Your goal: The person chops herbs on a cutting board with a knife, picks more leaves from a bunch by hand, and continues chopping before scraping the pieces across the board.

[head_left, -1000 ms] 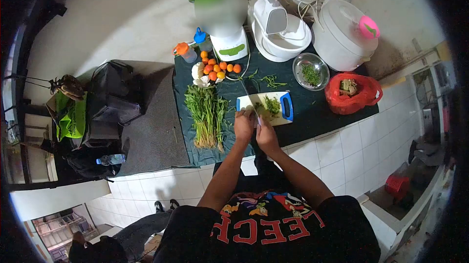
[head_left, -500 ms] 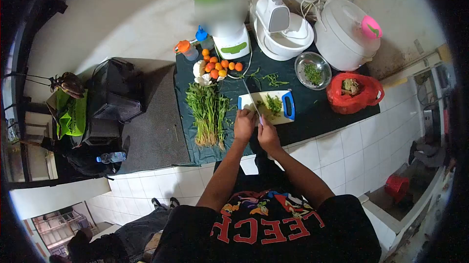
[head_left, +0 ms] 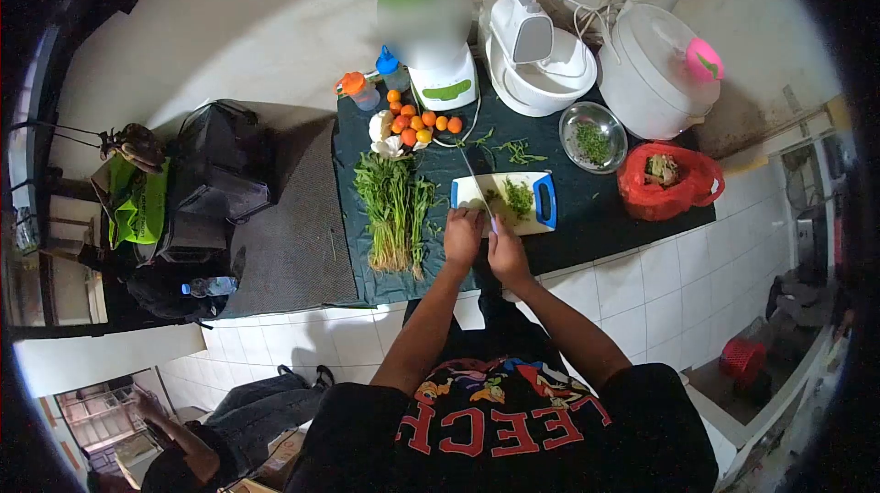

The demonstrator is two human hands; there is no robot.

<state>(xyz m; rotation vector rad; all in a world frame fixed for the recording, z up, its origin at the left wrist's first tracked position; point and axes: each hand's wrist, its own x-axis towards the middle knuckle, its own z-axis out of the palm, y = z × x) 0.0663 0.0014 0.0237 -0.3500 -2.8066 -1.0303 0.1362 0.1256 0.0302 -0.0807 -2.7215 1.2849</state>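
My right hand (head_left: 507, 255) is wrapped round the handle of a knife (head_left: 478, 180), whose blade slants up and left over the white cutting board (head_left: 467, 191) with blue ends. Just left of the blade, my left hand (head_left: 464, 236) rests on the board's near edge with its fingers curled; whatever they press on is hidden. Chopped green leaves (head_left: 520, 199) lie on the board to the right of the knife. A bunch of leafy greens with roots (head_left: 390, 213) lies left of the board. Beyond the board are loose green sprigs (head_left: 521, 152).
Orange tomatoes (head_left: 409, 136) and white bulbs (head_left: 381, 126) sit behind the greens. A blender (head_left: 445, 81), stand mixer (head_left: 527, 39) and white lidded pot (head_left: 651, 62) line the wall. At right are a metal bowl (head_left: 573, 117) and red bag (head_left: 646, 200). Another person (head_left: 238, 415) is lower left.
The whole view has shifted slightly. Both hands and the knife keep nearly the same place at the board. The other person at lower left has moved, and a forearm now shows.
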